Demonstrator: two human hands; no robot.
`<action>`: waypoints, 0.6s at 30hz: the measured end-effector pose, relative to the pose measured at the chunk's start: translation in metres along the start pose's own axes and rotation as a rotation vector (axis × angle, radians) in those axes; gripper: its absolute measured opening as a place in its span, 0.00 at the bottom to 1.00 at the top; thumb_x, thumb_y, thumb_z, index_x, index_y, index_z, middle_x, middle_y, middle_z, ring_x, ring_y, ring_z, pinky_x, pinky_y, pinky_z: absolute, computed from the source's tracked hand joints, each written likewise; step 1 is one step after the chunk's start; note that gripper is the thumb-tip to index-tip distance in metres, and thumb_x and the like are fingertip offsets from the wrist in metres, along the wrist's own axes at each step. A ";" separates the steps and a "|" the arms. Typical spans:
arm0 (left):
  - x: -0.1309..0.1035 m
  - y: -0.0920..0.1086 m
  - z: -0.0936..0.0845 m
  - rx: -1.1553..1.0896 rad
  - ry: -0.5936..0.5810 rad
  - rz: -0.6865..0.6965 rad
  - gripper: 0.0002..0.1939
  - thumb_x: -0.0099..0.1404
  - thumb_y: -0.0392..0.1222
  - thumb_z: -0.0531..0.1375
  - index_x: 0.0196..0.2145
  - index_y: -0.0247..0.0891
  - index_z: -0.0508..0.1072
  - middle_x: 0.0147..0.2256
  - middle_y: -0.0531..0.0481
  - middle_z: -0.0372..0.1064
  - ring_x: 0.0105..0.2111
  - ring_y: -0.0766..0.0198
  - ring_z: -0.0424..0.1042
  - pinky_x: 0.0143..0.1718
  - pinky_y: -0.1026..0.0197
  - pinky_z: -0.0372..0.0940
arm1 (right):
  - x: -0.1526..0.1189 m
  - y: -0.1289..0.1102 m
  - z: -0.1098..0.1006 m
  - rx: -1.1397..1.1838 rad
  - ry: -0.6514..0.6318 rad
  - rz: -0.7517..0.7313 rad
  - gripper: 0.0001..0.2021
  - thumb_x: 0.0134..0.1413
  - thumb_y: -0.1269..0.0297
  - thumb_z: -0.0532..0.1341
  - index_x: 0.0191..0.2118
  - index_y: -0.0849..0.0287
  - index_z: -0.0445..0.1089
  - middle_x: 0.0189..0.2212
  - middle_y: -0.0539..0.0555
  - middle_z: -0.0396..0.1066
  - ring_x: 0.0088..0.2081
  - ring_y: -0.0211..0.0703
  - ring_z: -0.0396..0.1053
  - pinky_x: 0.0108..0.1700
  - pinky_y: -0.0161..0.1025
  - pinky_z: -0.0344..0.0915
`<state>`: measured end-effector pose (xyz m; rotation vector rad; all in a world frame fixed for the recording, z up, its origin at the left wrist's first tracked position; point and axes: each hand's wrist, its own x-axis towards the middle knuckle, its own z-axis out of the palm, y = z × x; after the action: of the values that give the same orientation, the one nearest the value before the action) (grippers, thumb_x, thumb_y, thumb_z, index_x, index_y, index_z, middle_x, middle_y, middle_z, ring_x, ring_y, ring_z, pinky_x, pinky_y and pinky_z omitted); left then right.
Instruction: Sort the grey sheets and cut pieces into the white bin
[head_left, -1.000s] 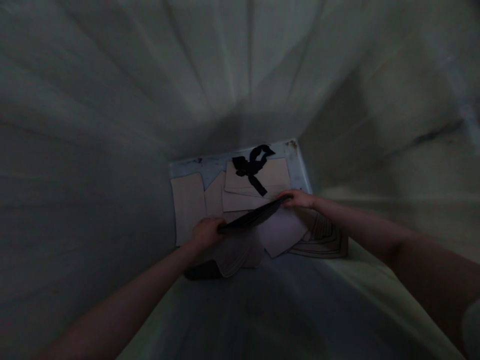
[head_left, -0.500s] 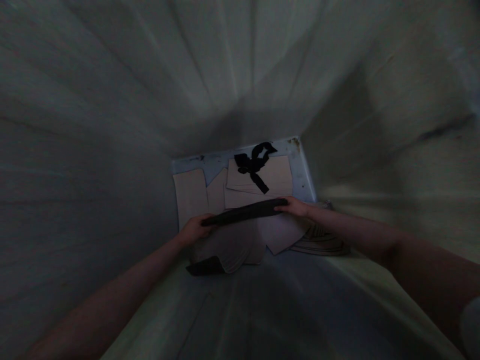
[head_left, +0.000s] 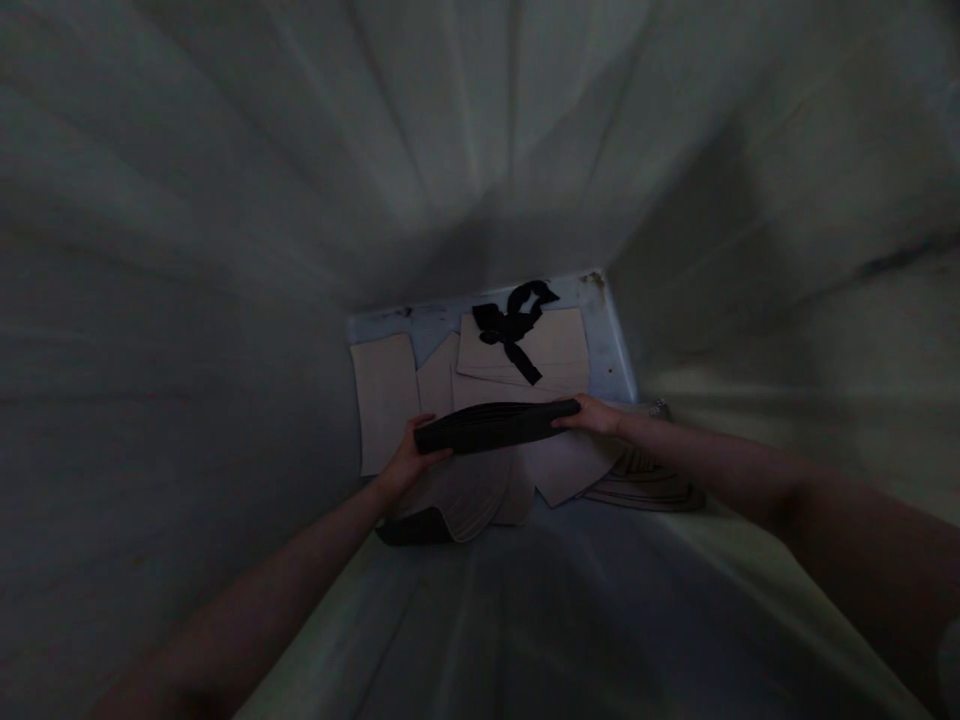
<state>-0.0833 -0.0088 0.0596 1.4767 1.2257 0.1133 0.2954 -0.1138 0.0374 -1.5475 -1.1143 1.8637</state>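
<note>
Between my two hands is a stack of dark flat pieces [head_left: 495, 428], seen nearly edge-on, its layers bowed apart a little in the middle. My left hand [head_left: 409, 460] is closed on the stack's left end, thumb above and fingers below. On its right end my right hand [head_left: 589, 414] is closed. Under the stack lie pale, cut flat sheets [head_left: 525, 370] on the bottom of a deep bin. A knotted black strip [head_left: 510, 325] rests on the far sheets. The material of the sheets is hard to tell in this dim light.
Tall pale walls [head_left: 480, 150] of the bin rise on all sides. Its bottom [head_left: 619, 370] shows at the far right, with a brown stain in the corner. More layered pieces [head_left: 645, 490] lie at the right, and a dark-faced flap [head_left: 416, 527] curls up at the near left.
The dark stack has turned so that more of its edge shows, and its layers have spread in the middle. My left hand has shifted slightly to the right and regripped its end.
</note>
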 end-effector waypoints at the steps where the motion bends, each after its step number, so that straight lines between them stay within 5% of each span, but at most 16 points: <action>1: 0.001 0.003 -0.003 0.019 -0.004 0.006 0.38 0.55 0.48 0.64 0.59 0.42 0.50 0.47 0.45 0.66 0.47 0.59 0.70 0.47 0.56 0.66 | -0.001 0.000 0.000 -0.004 0.006 0.002 0.24 0.43 0.55 0.68 0.46 0.64 0.72 0.40 0.55 0.76 0.41 0.45 0.72 0.51 0.45 0.66; 7: 0.020 0.027 -0.016 0.220 -0.024 0.065 0.21 0.60 0.57 0.59 0.44 0.40 0.69 0.43 0.47 0.69 0.44 0.59 0.68 0.47 0.59 0.62 | -0.004 0.000 0.002 -0.038 0.024 0.007 0.25 0.43 0.54 0.67 0.47 0.63 0.72 0.41 0.55 0.76 0.42 0.47 0.72 0.51 0.46 0.66; 13: 0.033 0.042 -0.015 0.364 -0.252 0.083 0.20 0.57 0.61 0.60 0.35 0.42 0.77 0.30 0.53 0.73 0.28 0.64 0.68 0.31 0.64 0.58 | -0.009 -0.002 0.003 -0.072 0.007 -0.012 0.25 0.44 0.54 0.67 0.47 0.63 0.73 0.42 0.56 0.76 0.43 0.48 0.72 0.52 0.46 0.65; 18: 0.033 0.047 -0.010 0.350 -0.380 0.138 0.19 0.63 0.58 0.56 0.38 0.42 0.76 0.31 0.53 0.74 0.31 0.63 0.70 0.34 0.64 0.59 | -0.011 0.000 0.003 -0.094 -0.007 -0.031 0.24 0.44 0.53 0.67 0.46 0.62 0.74 0.42 0.55 0.76 0.44 0.48 0.72 0.53 0.47 0.65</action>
<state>-0.0468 0.0315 0.0819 1.7870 0.8619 -0.2931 0.2949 -0.1230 0.0439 -1.5667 -1.2385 1.8212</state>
